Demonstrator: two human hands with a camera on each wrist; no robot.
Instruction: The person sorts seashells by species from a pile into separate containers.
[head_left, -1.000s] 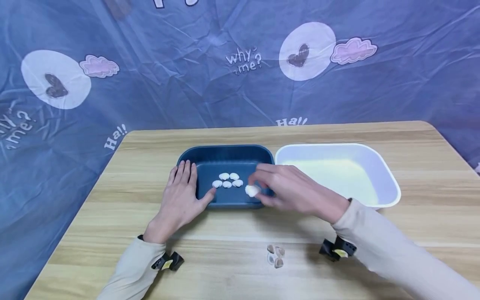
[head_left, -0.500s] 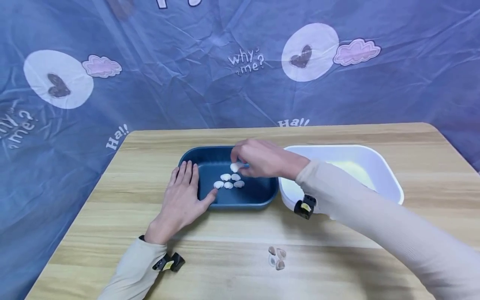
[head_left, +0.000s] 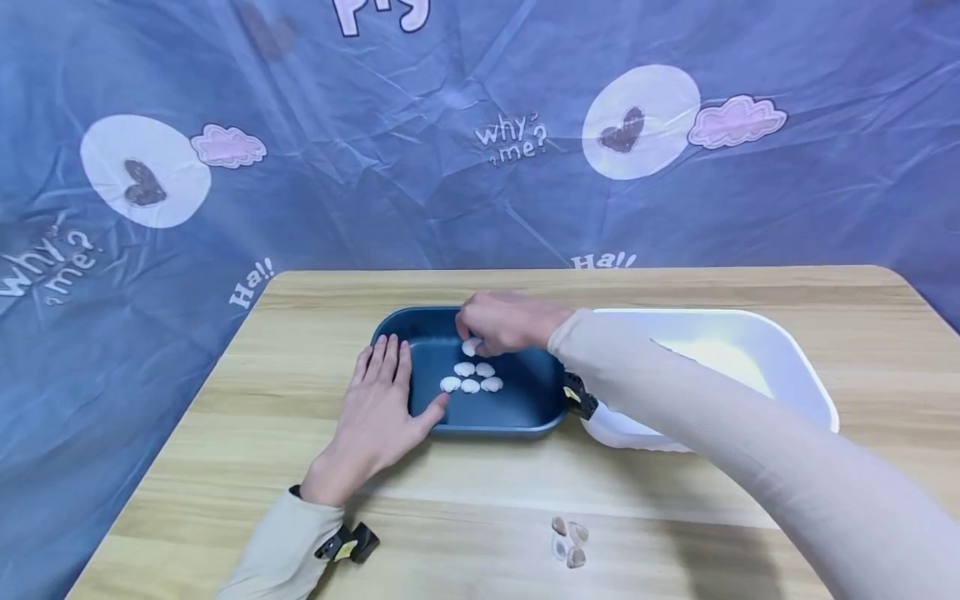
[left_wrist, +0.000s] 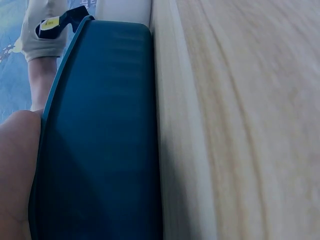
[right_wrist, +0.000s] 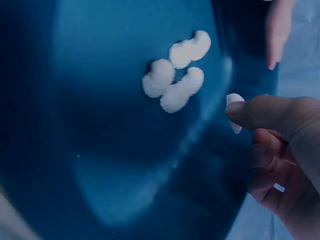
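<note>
In the head view, my left hand [head_left: 382,417] rests on the left side of a dark blue tray [head_left: 532,408], fingers straight and thumb along its front rim. My right hand [head_left: 506,321] reaches over the tray's back part and pinches a white seashell [head_left: 471,347] between thumb and fingers; the right wrist view also shows this shell [right_wrist: 236,128], partly covered by the thumb. Just in front of it on the tray floor lie several white seashells [head_left: 470,387], two in a row behind three. The left wrist view shows mostly the tray's outer wall [left_wrist: 110,125].
A white tray [head_left: 817,383] stands right of the blue one, partly hidden by my right sleeve [head_left: 675,375]. A small cluster of brownish shells [head_left: 576,557] lies on the wooden table [head_left: 450,533] near the front. A blue printed cloth [head_left: 420,192] hangs behind the table.
My right hand has carried the shell from the tray's right side to behind the two-shell row, then lowered it. My left hand stays on the tray. The head view has tilted slightly.
</note>
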